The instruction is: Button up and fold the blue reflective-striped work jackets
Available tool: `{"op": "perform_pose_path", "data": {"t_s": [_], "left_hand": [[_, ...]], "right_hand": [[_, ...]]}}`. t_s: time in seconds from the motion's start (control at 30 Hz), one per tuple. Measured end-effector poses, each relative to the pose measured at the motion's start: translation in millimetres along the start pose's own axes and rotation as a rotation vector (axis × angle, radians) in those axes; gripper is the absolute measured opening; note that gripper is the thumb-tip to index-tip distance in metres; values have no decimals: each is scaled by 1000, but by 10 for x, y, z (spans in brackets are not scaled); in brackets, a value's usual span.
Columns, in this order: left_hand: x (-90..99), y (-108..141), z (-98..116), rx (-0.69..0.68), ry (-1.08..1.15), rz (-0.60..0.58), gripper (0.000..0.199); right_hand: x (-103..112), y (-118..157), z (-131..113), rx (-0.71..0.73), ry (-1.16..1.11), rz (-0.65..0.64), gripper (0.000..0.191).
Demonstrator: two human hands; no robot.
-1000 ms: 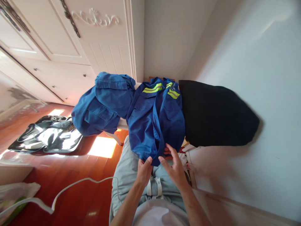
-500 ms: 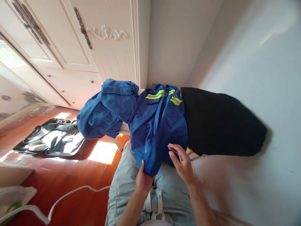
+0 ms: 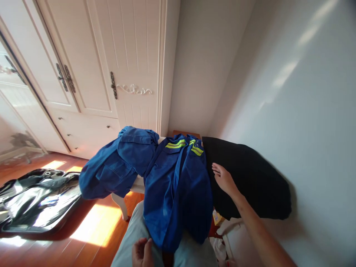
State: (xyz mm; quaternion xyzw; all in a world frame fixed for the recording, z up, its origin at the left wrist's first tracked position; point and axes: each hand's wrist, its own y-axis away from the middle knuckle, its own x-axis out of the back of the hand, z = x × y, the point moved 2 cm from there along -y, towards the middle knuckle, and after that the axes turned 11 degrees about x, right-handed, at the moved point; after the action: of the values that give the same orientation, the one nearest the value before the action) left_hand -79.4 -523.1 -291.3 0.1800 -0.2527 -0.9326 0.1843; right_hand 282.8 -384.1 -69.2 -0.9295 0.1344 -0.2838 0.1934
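Observation:
A dark blue work jacket (image 3: pixel 178 193) with yellow and grey reflective strips hangs forward toward my knees, its lower end lying over my lap. Low in the view, over my thigh, my left hand (image 3: pixel 142 253) is loosely curled and apart from the jacket, with nothing visible in it. My right hand (image 3: pixel 224 181) is over a black cloth piece (image 3: pixel 247 174) to the right of the jacket. Its fingers are stretched out and hold nothing; whether they touch the black cloth I cannot tell. Left of the jacket lies a lighter blue garment (image 3: pixel 111 167) with flap pockets.
The clothes lie across a white piece of furniture with a curved leg (image 3: pixel 120 204). A cream wardrobe (image 3: pixel 97 55) stands behind, and a pale wall (image 3: pixel 311 111) runs along the right. An open suitcase (image 3: pixel 41 200) lies on the wooden floor. A small yellow box (image 3: pixel 218 218) shows under the black cloth.
My left hand has let go of the jacket's lower end and drawn back toward me. My right hand has moved right, over the black cloth. The view has tilted up.

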Motion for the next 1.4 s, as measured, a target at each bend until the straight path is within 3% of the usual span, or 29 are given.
{"op": "perform_pose_path", "data": {"t_s": [0.07, 0.13, 0.2, 0.3, 0.4, 0.47, 0.53, 0.67, 0.8, 0.93, 1.03, 1.17, 1.27, 1.4], "left_hand": [[-72, 126, 335, -166, -19, 137, 24], [-254, 285, 792, -359, -10, 167, 25], [-505, 432, 1291, -544, -26, 104, 26], [-957, 555, 1923, -713, -249, -53, 28], [-1436, 496, 2260, -751, -368, -282, 35], [-1745, 360, 2316, -745, -446, -460, 42], [-1999, 169, 2286, -732, -561, -536, 50], [-2251, -185, 2182, -705, -714, -438, 58], [-2263, -318, 2165, -756, -825, -368, 43], [-2215, -411, 2227, -761, -825, -361, 31], [-2181, -546, 2288, -676, -753, -408, 23], [-2160, -734, 2320, -548, -632, -506, 10], [-2151, -810, 2299, -525, -548, -413, 18], [-2148, -756, 2262, -585, -572, -275, 34]], "right_hand": [[-86, -198, 33, -101, 20, -113, 45], [-182, -358, 60, -161, 40, -147, 36], [-275, -490, 85, -177, 37, -129, 26], [-400, -644, 137, -218, 5, -102, 22], [-492, -737, 191, -289, -46, -74, 21], [-536, -760, 209, -352, -96, -67, 19], [-565, -761, 202, -421, -169, -76, 16], [-546, -755, 101, -494, -382, -87, 17], [-453, -722, -51, -426, -584, -33, 11], [-459, -609, -165, -380, -678, -39, 25], [-525, -512, -221, -467, -749, -134, 35], [-521, -433, -276, -663, -822, -340, 34], [-419, -426, -336, -669, -804, -469, 36], [-326, -449, -496, -481, -851, -457, 37]]}}
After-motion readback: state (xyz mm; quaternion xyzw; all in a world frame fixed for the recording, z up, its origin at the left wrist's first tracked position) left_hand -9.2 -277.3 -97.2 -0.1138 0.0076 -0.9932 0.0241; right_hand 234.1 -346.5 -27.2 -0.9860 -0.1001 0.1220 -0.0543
